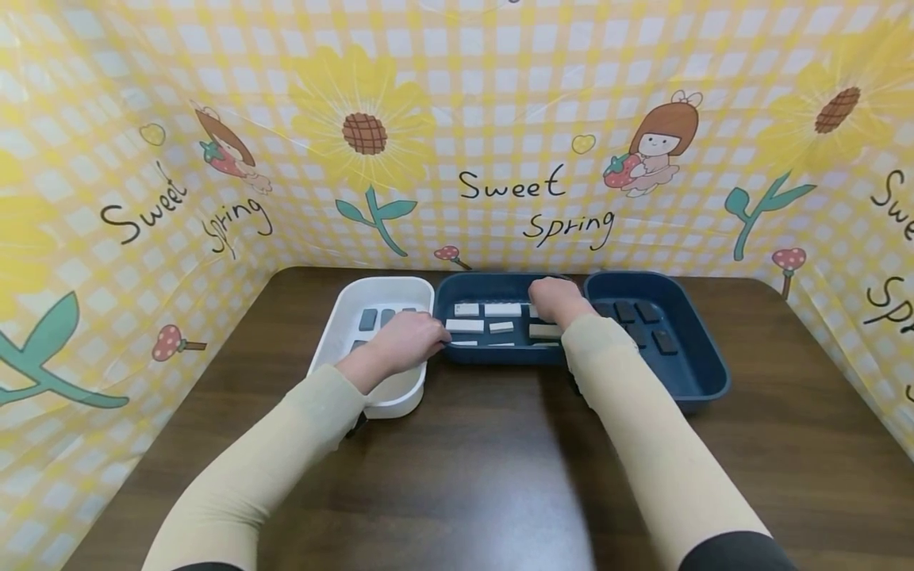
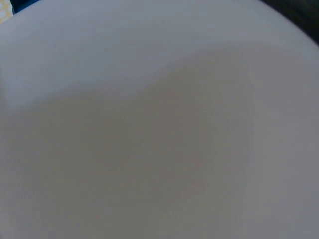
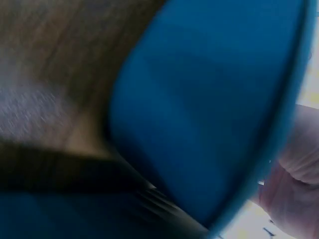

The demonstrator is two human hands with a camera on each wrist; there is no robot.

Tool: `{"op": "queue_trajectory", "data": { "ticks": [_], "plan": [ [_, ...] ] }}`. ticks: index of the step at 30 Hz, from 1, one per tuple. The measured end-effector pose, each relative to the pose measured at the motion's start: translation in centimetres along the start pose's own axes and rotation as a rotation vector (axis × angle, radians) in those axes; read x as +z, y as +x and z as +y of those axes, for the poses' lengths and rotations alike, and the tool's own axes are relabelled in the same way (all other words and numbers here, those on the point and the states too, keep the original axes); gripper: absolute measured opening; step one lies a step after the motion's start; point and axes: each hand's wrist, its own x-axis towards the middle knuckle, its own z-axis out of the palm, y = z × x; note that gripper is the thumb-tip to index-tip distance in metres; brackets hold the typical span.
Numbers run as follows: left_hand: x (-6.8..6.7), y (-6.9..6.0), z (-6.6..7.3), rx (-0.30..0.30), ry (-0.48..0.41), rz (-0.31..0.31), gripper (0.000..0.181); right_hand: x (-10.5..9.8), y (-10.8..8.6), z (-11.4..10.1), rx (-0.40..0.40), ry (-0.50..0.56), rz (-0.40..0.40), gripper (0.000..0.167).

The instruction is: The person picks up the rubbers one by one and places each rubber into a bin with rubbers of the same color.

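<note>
My left hand (image 1: pixel 408 341) hangs over the right rim of the white tray (image 1: pixel 324 337), its fingertips beside the left end of the middle navy tray (image 1: pixel 493 355). Whether they pinch anything cannot be made out. Toward the right end of the middle tray is my right hand (image 1: pixel 555 298), fingers bent down and hidden behind its back. In the right wrist view the hand (image 3: pixel 294 194) shows partly beyond a blue tray wall (image 3: pixel 194 99). White blocks (image 1: pixel 503 310) and a greyish-beige block (image 1: pixel 544 330) lie in the middle tray. Only the blurred white tray wall (image 2: pixel 149 30) fills most of the left wrist view.
Grey-blue blocks (image 1: pixel 367 319) lie in the white tray. The right navy tray (image 1: pixel 703 373) holds several dark blocks (image 1: pixel 664 342). All three trays stand side by side on the brown wooden table (image 1: pixel 457 476), before a yellow checked cloth (image 1: pixel 500 119).
</note>
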Motion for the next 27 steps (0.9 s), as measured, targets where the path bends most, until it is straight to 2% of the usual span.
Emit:
{"op": "queue_trajectory", "data": {
  "ticks": [4, 9, 18, 27],
  "plan": [
    [0.1, 0.0, 0.1, 0.014, 0.005, 0.006, 0.008, 1.2, 0.3, 0.5, 0.035, 0.026, -0.003, 0.022],
    [0.1, -0.1, 0.1, 0.022, 0.015, 0.012, 0.009, 1.9, 0.5, 0.9, 0.017, 0.058, 0.015, 0.022],
    [0.0, -0.3, -0.3, -0.008, 0.001, -0.006, 0.012, 1.9, 0.7, 0.5, 0.03, 0.11, 0.002, 0.023],
    [-0.3, -0.4, -0.6, -0.021, -0.008, -0.01, 0.014, 1.4, 0.8, -0.1, 0.03, 0.071, -0.027, 0.026]
  ]
}}
